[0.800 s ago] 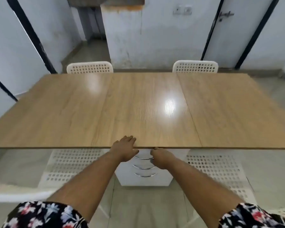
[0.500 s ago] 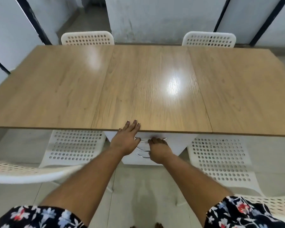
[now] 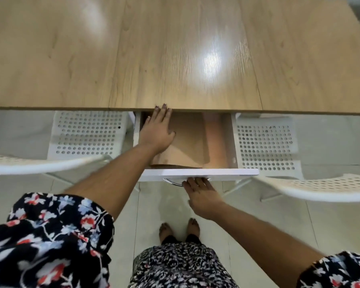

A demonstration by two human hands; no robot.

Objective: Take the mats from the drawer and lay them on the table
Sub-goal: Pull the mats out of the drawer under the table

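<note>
A white drawer (image 3: 200, 173) stands pulled out from under the wooden table (image 3: 175, 55). Tan mats (image 3: 187, 142) lie flat inside it, their far part hidden under the table's edge. My left hand (image 3: 157, 129) rests flat on the mats at the drawer's left side, fingers spread and reaching toward the table's edge. My right hand (image 3: 202, 196) is below the drawer front, with its fingertips hooked on the metal handle (image 3: 173, 182).
White perforated chairs (image 3: 87, 134) (image 3: 264, 142) are tucked in on either side of the drawer. Two more chair backs (image 3: 40, 165) (image 3: 324, 187) stand close at left and right. My feet (image 3: 179, 229) are on the tiled floor below the drawer.
The drawer has been pulled open by my right hand. My left hand has left the table's edge and gone into the drawer onto the mats. The view has tipped downward.
</note>
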